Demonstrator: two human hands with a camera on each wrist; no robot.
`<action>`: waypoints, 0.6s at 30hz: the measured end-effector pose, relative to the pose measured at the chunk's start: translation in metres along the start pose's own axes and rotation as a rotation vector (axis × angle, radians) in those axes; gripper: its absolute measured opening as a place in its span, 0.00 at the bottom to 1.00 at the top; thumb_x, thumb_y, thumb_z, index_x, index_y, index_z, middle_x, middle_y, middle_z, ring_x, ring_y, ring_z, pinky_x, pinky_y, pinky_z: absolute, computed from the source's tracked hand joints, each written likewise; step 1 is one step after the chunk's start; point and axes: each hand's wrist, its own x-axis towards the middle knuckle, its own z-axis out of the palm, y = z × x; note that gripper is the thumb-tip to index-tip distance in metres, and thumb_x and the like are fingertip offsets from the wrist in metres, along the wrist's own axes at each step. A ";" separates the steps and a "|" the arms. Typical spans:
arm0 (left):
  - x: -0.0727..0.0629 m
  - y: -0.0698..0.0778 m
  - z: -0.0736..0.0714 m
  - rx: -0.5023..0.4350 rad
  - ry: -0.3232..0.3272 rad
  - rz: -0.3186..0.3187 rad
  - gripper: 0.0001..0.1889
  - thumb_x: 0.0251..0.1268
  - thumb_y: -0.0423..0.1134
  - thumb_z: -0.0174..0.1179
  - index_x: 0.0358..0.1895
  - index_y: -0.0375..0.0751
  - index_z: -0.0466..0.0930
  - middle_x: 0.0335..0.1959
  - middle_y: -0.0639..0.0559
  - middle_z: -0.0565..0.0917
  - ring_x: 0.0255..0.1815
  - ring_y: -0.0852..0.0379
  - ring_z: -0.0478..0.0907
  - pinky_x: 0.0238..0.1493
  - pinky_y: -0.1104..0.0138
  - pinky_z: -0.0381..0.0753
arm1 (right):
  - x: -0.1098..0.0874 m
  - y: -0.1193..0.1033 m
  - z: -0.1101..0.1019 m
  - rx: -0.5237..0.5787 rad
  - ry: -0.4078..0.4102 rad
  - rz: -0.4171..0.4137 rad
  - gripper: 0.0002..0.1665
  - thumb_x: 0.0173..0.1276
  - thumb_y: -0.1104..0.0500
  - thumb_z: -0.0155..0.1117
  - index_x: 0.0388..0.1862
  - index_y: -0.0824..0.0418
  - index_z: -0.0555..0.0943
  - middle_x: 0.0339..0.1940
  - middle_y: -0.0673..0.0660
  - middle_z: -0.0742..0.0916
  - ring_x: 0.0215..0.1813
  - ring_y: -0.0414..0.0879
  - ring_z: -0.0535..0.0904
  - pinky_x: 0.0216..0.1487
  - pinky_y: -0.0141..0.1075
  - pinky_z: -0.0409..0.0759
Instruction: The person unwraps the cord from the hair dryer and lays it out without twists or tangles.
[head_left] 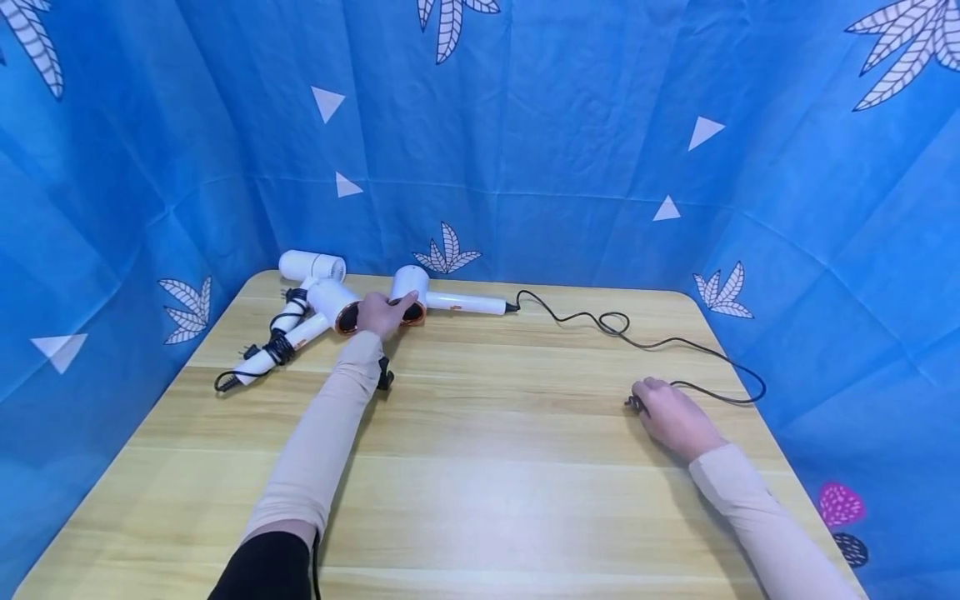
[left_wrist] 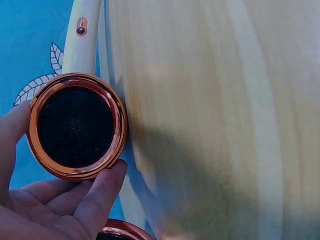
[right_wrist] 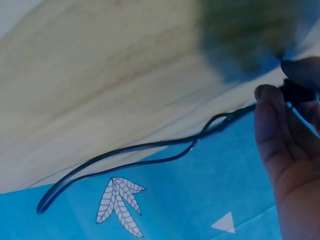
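White and smooth, the dryer (head_left: 437,298) lies near the far edge of the table (head_left: 495,467) in the head view, its handle (head_left: 480,305) pointing right. The left hand (head_left: 381,315) is at its barrel; the right hand (head_left: 675,415), well apart, holds the plug (head_left: 636,403). Between them the cord (head_left: 678,339) wanders slackly, with one small loop. Two more dryers (head_left: 332,298) lie to the left, cords wound round their handles.

Left wrist: the fingers curve round the barrel, beside the copper rim (left_wrist: 75,173), with the dark grille (left_wrist: 75,127) facing the camera. I judge the shell hard, fairly light and a little slick, likely to scuff or crack if dropped. The slim handle should give the surest hold, clear of the button (left_wrist: 81,26); the wide barrel asks for a fuller spread.

Right wrist: fingers and thumb pinch the plug, partly hidden. The cord bends limply back on itself; it looks pliant yet springy, so the plug's stiff body seems the place to hold, rather than the wire.
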 end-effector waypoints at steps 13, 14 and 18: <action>-0.004 0.000 -0.007 -0.007 0.053 -0.020 0.32 0.68 0.68 0.59 0.27 0.41 0.70 0.28 0.46 0.72 0.32 0.48 0.71 0.33 0.61 0.69 | -0.006 -0.014 -0.014 0.081 -0.067 -0.058 0.12 0.58 0.74 0.68 0.38 0.62 0.81 0.36 0.55 0.80 0.33 0.44 0.80 0.36 0.42 0.86; -0.005 0.001 -0.007 -0.008 0.044 -0.026 0.32 0.68 0.69 0.58 0.28 0.40 0.70 0.29 0.45 0.73 0.33 0.47 0.71 0.34 0.60 0.70 | -0.008 -0.015 -0.015 0.083 -0.070 -0.060 0.13 0.58 0.74 0.69 0.39 0.62 0.81 0.36 0.54 0.80 0.33 0.44 0.80 0.36 0.42 0.86; -0.013 0.007 -0.007 -0.021 -0.016 -0.029 0.40 0.69 0.72 0.53 0.48 0.30 0.78 0.45 0.34 0.81 0.47 0.40 0.79 0.49 0.53 0.80 | -0.021 -0.019 -0.023 0.058 -0.081 -0.055 0.14 0.60 0.73 0.70 0.43 0.62 0.81 0.39 0.55 0.80 0.31 0.43 0.78 0.32 0.40 0.83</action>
